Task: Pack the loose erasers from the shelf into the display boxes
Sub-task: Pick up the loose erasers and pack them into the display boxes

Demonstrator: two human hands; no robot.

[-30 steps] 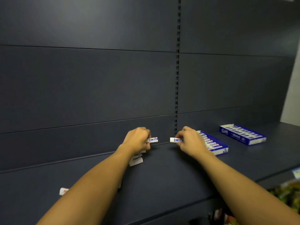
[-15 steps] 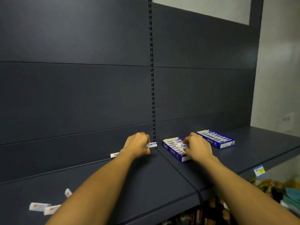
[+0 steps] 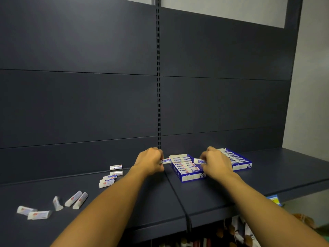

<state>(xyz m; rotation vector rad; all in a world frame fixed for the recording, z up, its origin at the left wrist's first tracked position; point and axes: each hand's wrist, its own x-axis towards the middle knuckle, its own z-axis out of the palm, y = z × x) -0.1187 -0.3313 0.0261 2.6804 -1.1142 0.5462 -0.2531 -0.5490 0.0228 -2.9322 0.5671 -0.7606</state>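
R hand [image 3: 216, 162] moved its eraser [image 3: 198, 160] from beside the near box [image 3: 191, 177] to over it; view panned right

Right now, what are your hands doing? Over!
Left hand pinching eraser. Right hand holding another eraser over near display box. Loose erasers still on shelf. Nothing blocking.

- One view only, from a camera worn on the person's head, so there is no second view to share any part of the scene.
- It faces the dark back panel [image 3: 80, 104] straight on, looking forward and slightly down onto the shelf [image 3: 151, 207].
- It sits close, with both forearms running in from the bottom edge.
- The shelf's front edge crosses the lower frame, and its right end is visible.
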